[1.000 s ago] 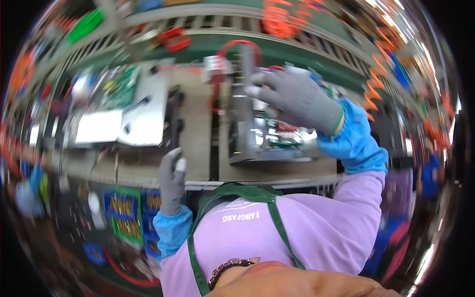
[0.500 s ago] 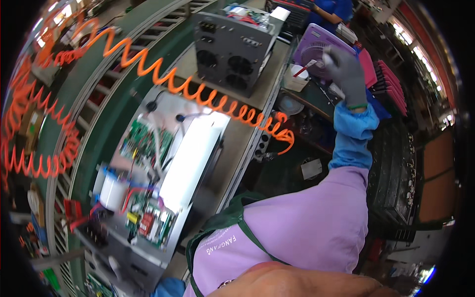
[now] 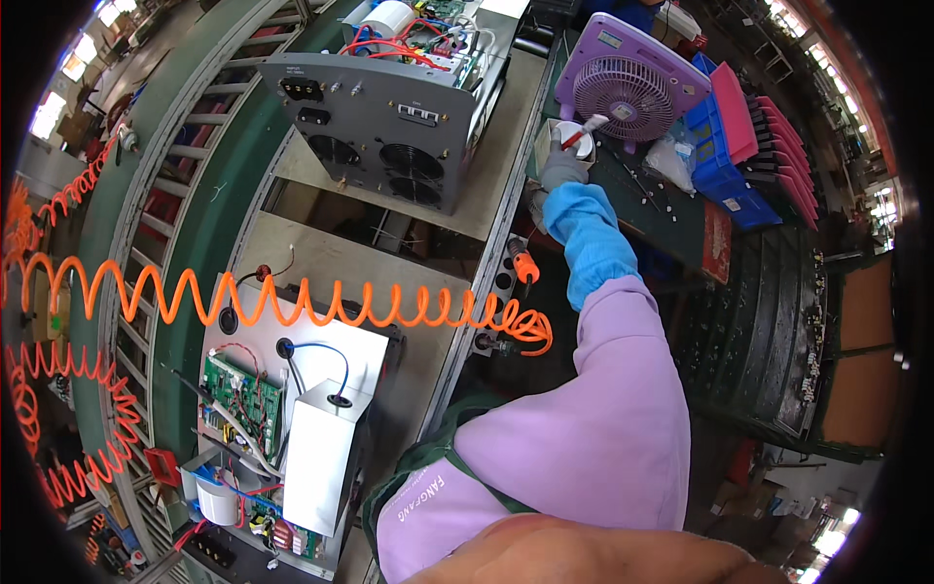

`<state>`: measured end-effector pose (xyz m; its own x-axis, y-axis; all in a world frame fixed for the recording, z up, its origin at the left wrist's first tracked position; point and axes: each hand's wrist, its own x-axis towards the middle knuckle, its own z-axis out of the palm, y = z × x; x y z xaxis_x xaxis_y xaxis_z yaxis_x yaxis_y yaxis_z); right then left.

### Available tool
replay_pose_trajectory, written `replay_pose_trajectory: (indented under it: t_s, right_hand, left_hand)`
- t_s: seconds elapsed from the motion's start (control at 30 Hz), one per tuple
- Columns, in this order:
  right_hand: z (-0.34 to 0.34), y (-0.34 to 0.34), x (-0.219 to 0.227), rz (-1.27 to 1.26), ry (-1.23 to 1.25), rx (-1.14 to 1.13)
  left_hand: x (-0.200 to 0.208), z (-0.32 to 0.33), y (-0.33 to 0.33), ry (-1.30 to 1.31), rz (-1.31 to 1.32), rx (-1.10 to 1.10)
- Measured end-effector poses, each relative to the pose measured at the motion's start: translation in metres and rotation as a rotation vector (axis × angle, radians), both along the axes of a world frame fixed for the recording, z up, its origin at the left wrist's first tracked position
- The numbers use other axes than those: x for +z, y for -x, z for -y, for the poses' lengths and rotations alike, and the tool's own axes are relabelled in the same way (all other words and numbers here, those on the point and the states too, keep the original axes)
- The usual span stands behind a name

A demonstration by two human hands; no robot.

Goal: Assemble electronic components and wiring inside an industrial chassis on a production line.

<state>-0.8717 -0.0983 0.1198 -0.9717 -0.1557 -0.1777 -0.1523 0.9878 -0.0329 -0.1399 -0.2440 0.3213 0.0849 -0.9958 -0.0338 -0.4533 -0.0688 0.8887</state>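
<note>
My right hand (image 3: pixel 563 168), in a grey glove with a blue sleeve cover, is at the near side of a small square container (image 3: pixel 544 145) with a white round cup (image 3: pixel 586 147) in it. A brush (image 3: pixel 584 131) with red on its handle and a pale tip lies slanted across the cup, its red end close to my fingers. The fingers are partly hidden, so I cannot tell whether they grip the brush or the container. My left hand is out of view. Nearer me, an opened electrical unit (image 3: pixel 331 443) shows green circuit boards (image 3: pixel 240 394) and wires.
A dark grey unit (image 3: pixel 375 122) with round fans stands farther along the roller conveyor (image 3: pixel 219 88). An orange coiled hose (image 3: pixel 331 304) hangs across the line. An orange-handled tool (image 3: pixel 523 263) sits at the rail. A purple fan (image 3: pixel 623 95) and blue crate (image 3: pixel 735 185) occupy the side bench.
My right hand has come down from in front of the purple fan to the container. My left hand has left the view. The whole view has shifted, and the hose hangs differently.
</note>
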Motion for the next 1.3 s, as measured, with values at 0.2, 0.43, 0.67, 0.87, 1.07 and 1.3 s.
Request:
replay_pose_trajectory:
  t_s: [0.2, 0.43, 0.67, 0.87, 1.07, 1.3]
  right_hand:
    - [-0.041, 0.013, 0.041, -0.185, 0.111, 0.190]
    - [-0.108, -0.014, 0.091, -0.070, 1.057, 0.146]
    - [-0.082, 0.042, 0.027, -0.061, 1.238, 0.014]
    - [-0.059, 0.085, -0.039, -0.117, 1.374, -0.393]
    - [-0.039, 0.065, -0.011, 0.150, 1.649, -0.917]
    - [-0.069, 0.055, -0.043, 0.266, 2.200, -1.035]
  left_hand:
    - [0.003, 0.016, -0.016, -0.075, 0.019, -0.003]
    - [-0.001, 0.031, -0.036, -0.180, 0.027, -0.022]
    - [0.006, 0.038, -0.062, -0.267, 0.047, -0.004]
    - [0.005, 0.038, -0.081, -0.349, 0.054, 0.024]
    - [0.005, 0.038, -0.098, -0.430, 0.061, 0.053]
    - [0.002, 0.042, -0.112, -0.523, 0.055, 0.061]
